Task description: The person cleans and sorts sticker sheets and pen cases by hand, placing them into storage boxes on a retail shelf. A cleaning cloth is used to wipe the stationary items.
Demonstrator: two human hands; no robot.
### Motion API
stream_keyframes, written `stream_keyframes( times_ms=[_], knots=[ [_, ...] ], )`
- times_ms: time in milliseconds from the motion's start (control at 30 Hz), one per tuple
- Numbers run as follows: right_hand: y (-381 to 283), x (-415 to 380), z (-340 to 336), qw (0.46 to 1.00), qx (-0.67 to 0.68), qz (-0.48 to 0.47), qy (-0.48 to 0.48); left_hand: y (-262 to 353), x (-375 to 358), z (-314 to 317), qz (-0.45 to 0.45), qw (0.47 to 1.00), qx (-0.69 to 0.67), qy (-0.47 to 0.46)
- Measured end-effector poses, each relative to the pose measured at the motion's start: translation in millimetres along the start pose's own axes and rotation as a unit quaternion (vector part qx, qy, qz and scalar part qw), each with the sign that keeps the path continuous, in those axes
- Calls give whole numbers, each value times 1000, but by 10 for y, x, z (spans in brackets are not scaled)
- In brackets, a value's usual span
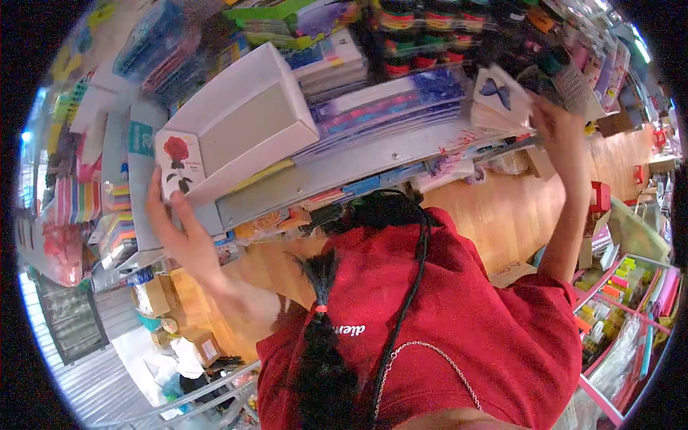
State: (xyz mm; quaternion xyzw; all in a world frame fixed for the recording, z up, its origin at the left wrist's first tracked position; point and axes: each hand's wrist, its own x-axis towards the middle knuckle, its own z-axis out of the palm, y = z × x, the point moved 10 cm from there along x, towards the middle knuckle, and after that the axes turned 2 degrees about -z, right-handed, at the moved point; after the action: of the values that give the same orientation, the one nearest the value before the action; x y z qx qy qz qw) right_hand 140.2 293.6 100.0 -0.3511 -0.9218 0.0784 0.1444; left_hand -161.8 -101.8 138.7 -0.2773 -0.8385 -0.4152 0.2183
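Observation:
My left hand (183, 233) is closed at the near left end of a white open box (287, 100). Its thumb and fingers grip a small white notebook with a red rose on its cover (180, 161), which lies in that end of the box. The rest of the box shows a bare grey bottom. Off to the right, my right hand (555, 122) grips a stack of small notebooks with a dark blue butterfly on the top cover (494, 99). This stack is over the right part of the shelf, slightly blurred.
Flat purple and blue packs (390, 104) lie in a pile between the box and the butterfly notebooks. A grey metal shelf edge (344, 168) runs below them. Crowded goods stand behind and at the left. A rack of colourful items (623, 294) is at the lower right.

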Motion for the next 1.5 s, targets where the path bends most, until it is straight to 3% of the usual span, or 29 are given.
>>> stream_keyframes(
  times_ms=[67,100,133,167,300,367,433,467,600,733,900,1000,1333,1500],
  knots=[
    [5,-94,-295,996,25,12,80,36,5,27,44,999,19,-15],
    [154,-88,-325,997,26,64,41,35,15,15,64,997,35,-19],
    [362,-175,-309,971,223,71,59,28,21,-1,85,995,48,-25],
    [446,-260,-369,944,302,97,88,11,32,-11,104,992,64,-29],
    [204,-453,-524,914,370,107,128,-2,75,-32,87,995,-23,-43],
    [-371,-356,-499,938,322,-6,131,-49,76,3,84,993,-55,-68],
    [-1114,-156,-346,925,364,-25,109,-70,83,10,92,990,-75,-76],
    [-1433,-85,-190,876,471,70,82,-79,82,3,98,990,-76,-71],
    [-2656,314,43,817,567,-25,-106,-149,56,1,77,991,-93,-49],
    [-3482,561,351,820,511,-163,-201,-204,23,-3,62,991,-115,-23],
    [-3706,646,562,790,553,-136,-228,-148,7,-42,62,991,-116,-18],
    [-3654,729,522,816,514,-142,-223,-143,14,-53,62,990,-127,-14],
    [-4194,448,931,798,417,-257,-352,-163,38,-5,79,988,-134,-16],
    [-4282,497,1005,841,316,-306,-315,-231,56,3,58,988,-144,-18]
  ],
)
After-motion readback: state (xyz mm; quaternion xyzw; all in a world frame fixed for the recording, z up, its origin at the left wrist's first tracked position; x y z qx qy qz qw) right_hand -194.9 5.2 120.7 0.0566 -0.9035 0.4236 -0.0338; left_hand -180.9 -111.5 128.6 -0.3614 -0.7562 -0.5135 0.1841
